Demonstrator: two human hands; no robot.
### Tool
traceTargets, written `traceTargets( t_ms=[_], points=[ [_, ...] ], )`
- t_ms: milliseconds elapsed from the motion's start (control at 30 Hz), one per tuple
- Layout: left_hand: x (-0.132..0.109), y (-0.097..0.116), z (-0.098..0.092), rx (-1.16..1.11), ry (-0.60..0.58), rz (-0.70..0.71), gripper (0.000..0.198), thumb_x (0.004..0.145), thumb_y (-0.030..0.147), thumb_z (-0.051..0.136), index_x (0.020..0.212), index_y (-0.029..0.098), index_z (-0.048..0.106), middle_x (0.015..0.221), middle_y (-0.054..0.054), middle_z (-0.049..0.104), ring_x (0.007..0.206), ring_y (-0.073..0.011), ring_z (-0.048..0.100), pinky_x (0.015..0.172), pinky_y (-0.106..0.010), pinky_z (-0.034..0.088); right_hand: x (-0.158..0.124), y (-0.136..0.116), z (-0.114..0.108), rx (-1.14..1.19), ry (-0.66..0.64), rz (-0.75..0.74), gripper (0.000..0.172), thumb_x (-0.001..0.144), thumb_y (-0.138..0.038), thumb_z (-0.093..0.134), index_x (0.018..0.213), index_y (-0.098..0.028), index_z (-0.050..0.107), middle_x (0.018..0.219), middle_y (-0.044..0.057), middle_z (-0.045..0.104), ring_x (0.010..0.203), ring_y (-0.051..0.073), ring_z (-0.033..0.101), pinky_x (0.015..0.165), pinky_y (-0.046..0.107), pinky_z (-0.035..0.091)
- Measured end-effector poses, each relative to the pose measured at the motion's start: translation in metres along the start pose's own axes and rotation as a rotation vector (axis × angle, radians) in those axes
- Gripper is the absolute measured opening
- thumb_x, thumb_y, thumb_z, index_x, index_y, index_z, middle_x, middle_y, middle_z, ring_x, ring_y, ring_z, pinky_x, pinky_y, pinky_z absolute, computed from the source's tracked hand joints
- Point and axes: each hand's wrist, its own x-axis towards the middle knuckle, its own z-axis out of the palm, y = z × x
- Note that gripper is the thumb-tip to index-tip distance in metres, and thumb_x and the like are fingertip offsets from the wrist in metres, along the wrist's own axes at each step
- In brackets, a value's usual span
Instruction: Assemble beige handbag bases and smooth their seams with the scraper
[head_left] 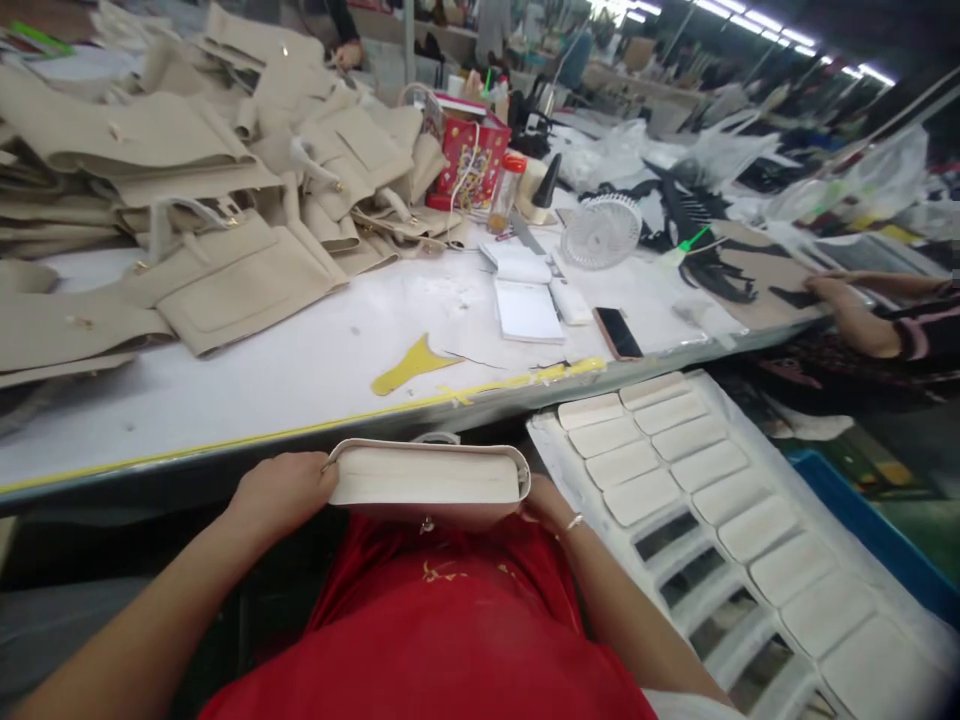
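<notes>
Both hands are busy with the same piece, a cream-coloured bag (427, 478). It's up off any surface, held between the two hands right in front of the person's red top (427, 640), close to the near edge of the table (247, 370). The long pale side faces up at the camera, there's a little metal clasp (427, 524) on the side nearest the body, and a bit of a light handle (439, 438) pokes up behind.

The left hand (289, 487) is closed around the left end, so not much of a gap there, just the bag's edge pinched in. The right hand (546, 502) is on the other end with the fingers curled in around the lower corner. Most of those fingertips are tucked out of sight, so I can't tell exactly how tight that grip is.

Nearest stuff on the table: a yellow scrap (412, 365) just beyond the bag, then a phone (617, 332) and an open notepad (527, 300) a bit further right. Big heap of beige bags (247, 270) on the left. Right of the right hand, a slatted rack (667, 590) carries rows of pale panels (694, 440).
</notes>
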Motion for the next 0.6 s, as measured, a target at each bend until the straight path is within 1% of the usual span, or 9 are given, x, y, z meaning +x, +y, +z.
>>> traceTargets(
  t_ms=[67,100,133,167,233,300,433,533,600],
  points=[
    [0.0,-0.001,0.001,-0.003,0.0,-0.001,0.048,0.081,0.044,0.024,0.087,0.018,0.064,0.094,-0.014,0.066,0.085,-0.0328,0.062,0.072,-0.043,0.045,-0.011,-0.009,-0.02,-0.039,0.041,-0.008,0.053,0.092,-0.051,0.026,0.074,-0.011,0.055,0.055,0.002,0.054,0.042,0.01,0.05,0.042,0.021,0.038],
    [-0.001,-0.001,0.001,-0.001,0.003,-0.004,0.048,0.081,0.044,0.024,0.087,0.018,0.064,0.094,-0.014,0.066,0.085,-0.0329,0.062,0.072,-0.043,0.045,-0.018,-0.016,-0.027,-0.11,0.062,-0.052,0.054,0.09,-0.054,0.025,0.073,-0.013,0.055,0.055,0.003,0.056,0.043,0.011,0.052,0.043,0.022,0.039],
    [-0.002,0.0,0.002,0.003,0.007,-0.008,0.047,0.081,0.043,0.023,0.086,0.018,0.063,0.094,-0.013,0.066,0.085,-0.033,0.062,0.072,-0.043,0.045,-0.026,-0.024,-0.032,-0.253,0.089,-0.137,0.053,0.088,-0.056,0.028,0.072,-0.014,0.056,0.057,0.003,0.058,0.046,0.012,0.054,0.046,0.023,0.04],
    [-0.004,0.002,0.002,0.012,0.011,-0.014,0.047,0.082,0.043,0.023,0.086,0.019,0.063,0.094,-0.013,0.066,0.085,-0.0332,0.062,0.072,-0.043,0.045,-0.034,-0.033,-0.034,-0.445,0.123,-0.227,0.049,0.087,-0.054,0.034,0.069,-0.014,0.057,0.059,0.005,0.06,0.051,0.014,0.057,0.051,0.024,0.041],
    [-0.009,0.005,0.004,0.036,0.028,-0.033,0.046,0.082,0.041,0.022,0.086,0.018,0.062,0.093,-0.013,0.066,0.085,-0.0336,0.062,0.071,-0.043,0.046,-0.047,-0.048,-0.029,-0.85,0.21,-0.357,0.037,0.084,-0.042,0.043,0.065,-0.015,0.058,0.066,0.008,0.063,0.064,0.019,0.061,0.058,0.026,0.041],
    [-0.014,0.009,0.007,0.048,0.049,-0.054,0.046,0.083,0.041,0.021,0.087,0.019,0.062,0.094,-0.013,0.066,0.085,-0.0334,0.062,0.072,-0.044,0.046,-0.054,-0.055,-0.018,-1.1,0.269,-0.368,0.027,0.082,-0.029,0.043,0.067,-0.014,0.061,0.072,0.011,0.065,0.073,0.022,0.063,0.061,0.027,0.04],
    [-0.015,0.01,0.014,0.035,0.101,-0.068,0.047,0.086,0.041,0.019,0.088,0.019,0.061,0.095,-0.012,0.066,0.087,-0.0324,0.062,0.073,-0.043,0.046,-0.053,-0.042,0.001,-1.258,0.266,-0.355,0.027,0.085,-0.021,0.037,0.077,-0.013,0.062,0.075,0.012,0.065,0.074,0.023,0.063,0.059,0.028,0.039],
    [-0.008,0.008,0.014,0.014,0.115,-0.068,0.044,0.085,0.039,0.022,0.085,0.018,0.061,0.094,-0.012,0.066,0.086,-0.0308,0.062,0.073,-0.041,0.046,-0.051,-0.031,0.002,-1.309,0.255,-0.391,0.028,0.087,-0.019,0.035,0.079,-0.013,0.061,0.073,0.011,0.064,0.071,0.023,0.064,0.056,0.029,0.038],
    [-0.003,0.006,0.012,-0.037,0.118,-0.025,0.041,0.085,0.036,0.025,0.082,0.017,0.061,0.092,-0.013,0.066,0.086,-0.0298,0.062,0.073,-0.04,0.045,-0.048,-0.031,-0.002,-1.342,0.208,-0.437,0.028,0.087,-0.016,0.035,0.079,-0.013,0.061,0.076,0.012,0.064,0.071,0.023,0.063,0.055,0.028,0.037]
  ],
)
